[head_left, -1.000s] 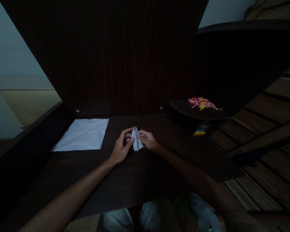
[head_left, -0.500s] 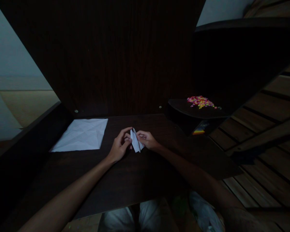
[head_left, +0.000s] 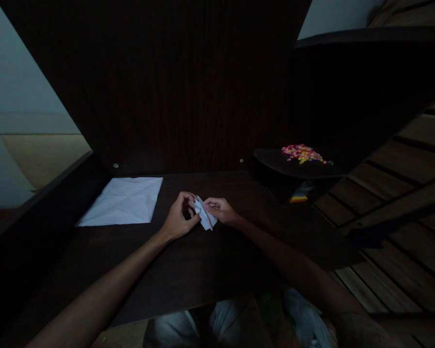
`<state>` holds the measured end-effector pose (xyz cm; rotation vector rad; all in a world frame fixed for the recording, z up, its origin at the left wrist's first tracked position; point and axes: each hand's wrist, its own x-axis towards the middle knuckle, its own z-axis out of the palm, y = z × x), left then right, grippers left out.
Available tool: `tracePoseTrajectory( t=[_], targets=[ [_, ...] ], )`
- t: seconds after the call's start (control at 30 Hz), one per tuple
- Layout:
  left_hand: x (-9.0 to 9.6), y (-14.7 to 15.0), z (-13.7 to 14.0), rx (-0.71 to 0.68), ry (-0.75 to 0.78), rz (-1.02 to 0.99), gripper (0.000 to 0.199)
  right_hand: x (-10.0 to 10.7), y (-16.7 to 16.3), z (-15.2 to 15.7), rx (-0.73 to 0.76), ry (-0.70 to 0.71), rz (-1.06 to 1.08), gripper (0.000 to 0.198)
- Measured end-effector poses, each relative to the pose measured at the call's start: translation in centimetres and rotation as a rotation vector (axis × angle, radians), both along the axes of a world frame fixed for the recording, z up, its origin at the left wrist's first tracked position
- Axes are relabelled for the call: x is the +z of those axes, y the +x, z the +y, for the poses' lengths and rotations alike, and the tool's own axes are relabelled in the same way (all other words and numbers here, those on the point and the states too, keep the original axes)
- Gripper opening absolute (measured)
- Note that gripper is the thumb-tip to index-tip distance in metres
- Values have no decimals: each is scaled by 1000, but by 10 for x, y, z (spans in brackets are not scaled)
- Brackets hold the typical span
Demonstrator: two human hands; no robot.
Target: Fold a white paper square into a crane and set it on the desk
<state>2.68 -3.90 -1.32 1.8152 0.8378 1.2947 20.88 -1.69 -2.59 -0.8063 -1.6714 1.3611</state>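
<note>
I am noting left hand (head_left: 177, 220) and right hand (head_left: 220, 210) both pinching one folded paper piece (head_left: 204, 215) over desk (head_left: 188, 270) | one creased sheet (head_left: 123, 200) lying left | shelf (head_left: 275, 166) holding coloured beads (head_left: 301, 152), uncountable

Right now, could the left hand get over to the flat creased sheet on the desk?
Probably yes: the left hand pinches the folded paper, and only bare desk lies between it and the flat sheet.

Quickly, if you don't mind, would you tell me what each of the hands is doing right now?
Left hand: closed, pinching the folded paper at its left edge.
Right hand: closed, pinching the same folded paper from the right.
</note>
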Motion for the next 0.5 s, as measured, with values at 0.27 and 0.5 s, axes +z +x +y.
tracePoseTrajectory(
  t=[0.27, 0.5],
  targets=[
    [5, -4, 0, 21, 181, 185, 14, 0, -1, 1, -8, 15, 13, 42],
    [5, -4, -1, 67, 208, 158, 12, -1, -1, 1, -17, 17, -6, 38]
  ],
)
